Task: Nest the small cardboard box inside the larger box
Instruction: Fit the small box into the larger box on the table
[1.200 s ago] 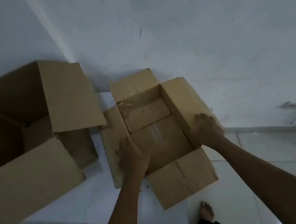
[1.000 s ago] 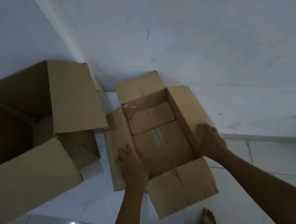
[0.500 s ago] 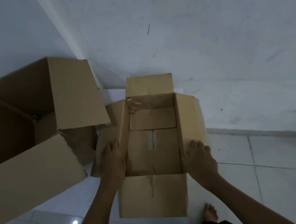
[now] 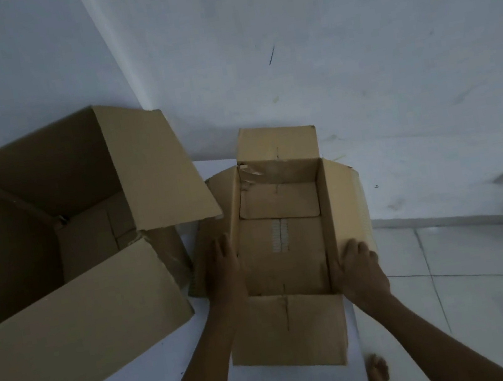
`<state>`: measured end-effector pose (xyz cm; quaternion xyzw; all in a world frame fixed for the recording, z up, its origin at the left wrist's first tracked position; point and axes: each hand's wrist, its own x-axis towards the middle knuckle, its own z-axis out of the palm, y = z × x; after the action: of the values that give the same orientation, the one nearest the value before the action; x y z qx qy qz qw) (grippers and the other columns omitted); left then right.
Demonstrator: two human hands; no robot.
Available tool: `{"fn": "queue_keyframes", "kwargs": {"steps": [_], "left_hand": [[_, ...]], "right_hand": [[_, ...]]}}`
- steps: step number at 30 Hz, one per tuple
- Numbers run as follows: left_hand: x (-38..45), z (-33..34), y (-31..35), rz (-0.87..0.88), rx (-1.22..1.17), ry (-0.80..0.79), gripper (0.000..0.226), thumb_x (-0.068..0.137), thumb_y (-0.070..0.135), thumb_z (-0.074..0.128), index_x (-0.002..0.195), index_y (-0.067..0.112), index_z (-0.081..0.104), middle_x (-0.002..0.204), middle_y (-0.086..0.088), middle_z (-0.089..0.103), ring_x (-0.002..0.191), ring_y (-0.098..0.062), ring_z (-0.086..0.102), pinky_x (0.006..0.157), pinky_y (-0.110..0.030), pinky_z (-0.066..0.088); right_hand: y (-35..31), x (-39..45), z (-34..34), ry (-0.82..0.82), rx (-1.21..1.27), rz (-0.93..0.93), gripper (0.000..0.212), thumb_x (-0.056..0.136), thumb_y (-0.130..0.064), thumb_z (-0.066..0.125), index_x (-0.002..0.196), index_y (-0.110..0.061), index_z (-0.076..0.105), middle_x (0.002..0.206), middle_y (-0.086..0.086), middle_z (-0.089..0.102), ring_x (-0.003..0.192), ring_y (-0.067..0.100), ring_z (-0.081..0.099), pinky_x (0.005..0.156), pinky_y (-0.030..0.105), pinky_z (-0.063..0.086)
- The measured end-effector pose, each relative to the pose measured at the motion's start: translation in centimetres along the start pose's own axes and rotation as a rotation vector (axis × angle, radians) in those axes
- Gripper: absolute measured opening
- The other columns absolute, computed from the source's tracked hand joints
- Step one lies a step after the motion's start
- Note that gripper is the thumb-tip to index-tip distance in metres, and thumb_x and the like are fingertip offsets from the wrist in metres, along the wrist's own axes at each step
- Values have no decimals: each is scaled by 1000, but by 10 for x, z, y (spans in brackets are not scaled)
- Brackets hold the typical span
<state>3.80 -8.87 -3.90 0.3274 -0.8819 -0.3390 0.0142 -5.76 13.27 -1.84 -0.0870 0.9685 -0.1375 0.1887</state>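
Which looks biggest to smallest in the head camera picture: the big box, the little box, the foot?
1. Big box, partly cut off at the picture's edge.
2. Little box.
3. Foot, only partly visible.

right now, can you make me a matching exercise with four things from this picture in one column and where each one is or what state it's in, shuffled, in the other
Column one:
1. small brown cardboard box
2. large brown cardboard box
3. left hand
4. bare foot

Column two:
A. on the white tiled floor, at the bottom edge of the view
B. open, flaps spread, at the left by the wall corner
C. on the left side wall of the small box
D. gripped on both sides, flaps open, nothing inside

Pairs: 1-D, 2-B, 3-C, 4-A. The right hand grips the small box's opposite wall.
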Motion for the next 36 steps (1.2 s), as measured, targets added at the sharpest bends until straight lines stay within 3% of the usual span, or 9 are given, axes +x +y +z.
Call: {"fn": "queue_keyframes", "kwargs": {"steps": [3, 5, 8, 11, 16, 20, 24, 29, 36], "left_hand": [[3, 1, 4, -68, 184, -20, 68, 100, -2, 37, 157, 12, 3, 166, -13, 2, 152, -33, 9, 117, -48, 29], [-5, -8, 8, -82, 181, -54, 74, 97, -2, 43, 157, 12, 4, 165, -17, 2, 151, -36, 11, 114, -51, 35], [-32, -22, 26, 8, 121, 11, 67, 93, 6, 50, 154, 12, 26, 159, -14, 27, 142, -33, 34, 108, -42, 42], [-64, -38, 39, 200, 105, 126, 42, 93, 14, 53, 134, 17, 57, 116, -4, 66, 97, -16, 62, 73, -23, 46], [-123, -71, 43, 245, 199, 215, 22, 92, 27, 52, 100, 26, 73, 79, 8, 73, 64, -8, 61, 50, -21, 46], [-160, -100, 27, 370, 254, 312, 18, 87, 28, 56, 81, 22, 71, 65, 4, 68, 55, -16, 62, 46, -24, 40], [-180, -149, -8, 370, 494, 335, 31, 93, 40, 45, 79, 21, 65, 67, 0, 64, 60, -23, 60, 48, -27, 36], [-175, -242, -66, 293, 567, 422, 29, 91, 38, 36, 88, 25, 62, 73, 3, 64, 67, -20, 57, 51, -31, 48], [-125, -328, -137, 113, 602, 523, 35, 94, 39, 38, 100, 22, 69, 100, -2, 63, 98, -25, 54, 74, -37, 52]], "right_hand": [[1, -2, -4, -18, -3, 19, 55, 93, -47, 43, 126, -3, 37, 124, 18, 45, 115, 38, 45, 83, 49, 50], [-1, -8, -11, 10, -5, 32, 52, 92, -45, 45, 124, -4, 40, 122, 18, 46, 114, 38, 46, 84, 49, 49], [-7, -26, -19, 82, -13, -37, 40, 93, -39, 45, 118, -9, 44, 119, 14, 48, 113, 34, 48, 85, 44, 50], [-20, -52, -20, 137, 27, -173, 37, 93, -38, 42, 120, -13, 48, 124, 10, 52, 116, 29, 50, 85, 38, 49], [-61, -100, -15, 167, -42, -432, 53, 88, -39, 15, 117, -18, 54, 125, 1, 56, 117, 21, 50, 92, 28, 45], [-100, -141, -20, 192, 39, -593, 46, 93, -36, 28, 119, -12, 58, 126, 5, 57, 119, 25, 52, 94, 35, 46], [-145, -166, -24, 218, -57, -859, 32, 92, -31, 41, 98, -11, 65, 101, 9, 66, 101, 28, 58, 85, 36, 48], [-216, -179, -43, 231, -77, -978, 37, 94, -33, 38, 111, -10, 62, 109, 10, 64, 109, 28, 54, 91, 39, 46], [-300, -150, -61, 257, -131, -824, 30, 95, -28, 40, 101, -5, 58, 101, 14, 59, 101, 31, 53, 80, 42, 48]]}}
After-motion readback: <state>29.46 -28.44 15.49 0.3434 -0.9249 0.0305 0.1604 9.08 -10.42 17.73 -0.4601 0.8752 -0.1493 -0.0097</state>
